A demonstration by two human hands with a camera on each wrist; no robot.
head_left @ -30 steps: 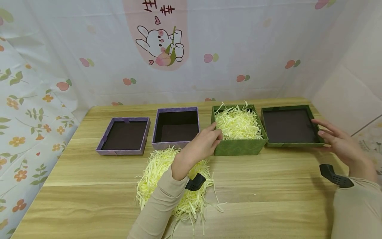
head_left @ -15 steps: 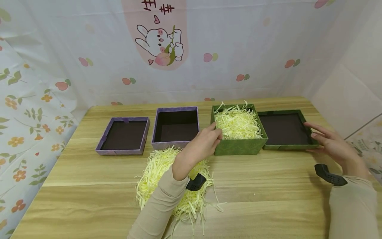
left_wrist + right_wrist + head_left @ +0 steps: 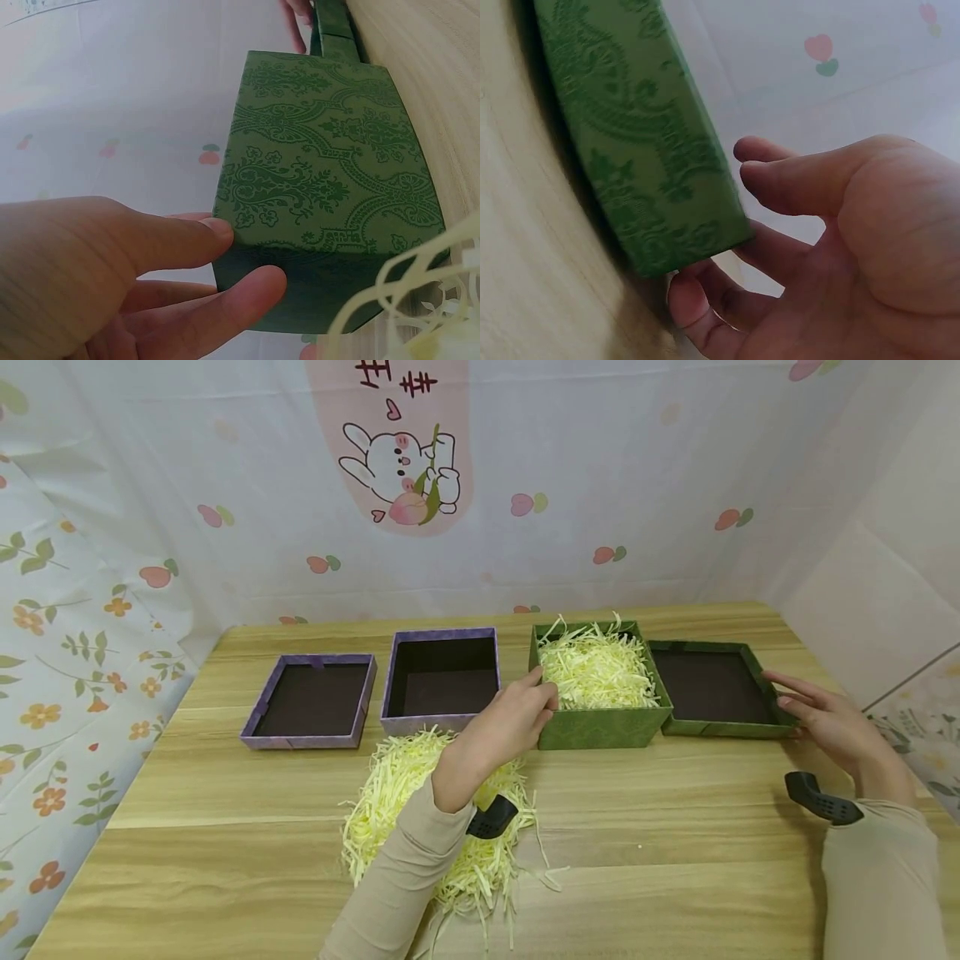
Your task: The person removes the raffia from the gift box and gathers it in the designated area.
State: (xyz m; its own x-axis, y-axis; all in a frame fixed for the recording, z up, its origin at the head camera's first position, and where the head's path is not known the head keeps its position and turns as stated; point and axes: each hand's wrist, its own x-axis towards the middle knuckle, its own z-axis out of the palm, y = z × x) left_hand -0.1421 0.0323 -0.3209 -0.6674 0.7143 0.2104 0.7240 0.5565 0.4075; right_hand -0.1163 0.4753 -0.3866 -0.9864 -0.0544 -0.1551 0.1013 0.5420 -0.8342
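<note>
A green patterned box (image 3: pixel 600 731) holds a mound of pale yellow shredded paper (image 3: pixel 600 670). At its front left corner is my left hand (image 3: pixel 506 718); in the left wrist view the thumb (image 3: pixel 217 231) lies at the rim, a fingertip against the left wall. Right beside the box lies its shallow green lid (image 3: pixel 716 728), dark inside facing up, turned slightly. My right hand (image 3: pixel 832 722) touches the lid's right side with loosely extended fingers. The right wrist view shows those fingers (image 3: pixel 686 300) at the lid's corner, the thumb apart from it.
Left of the green box stand a purple box (image 3: pixel 450 689) with a dark interior and a purple lid (image 3: pixel 311 702), open side up. A heap of shredded paper (image 3: pixel 397 785) lies under my left forearm on the wooden table (image 3: pixel 225 860). A printed cloth (image 3: pixel 600 468) hangs behind.
The green lid has slid left and a little nearer, turning slightly and closing up to the green box. My right hand has moved left with it. The left hand stays at the green box.
</note>
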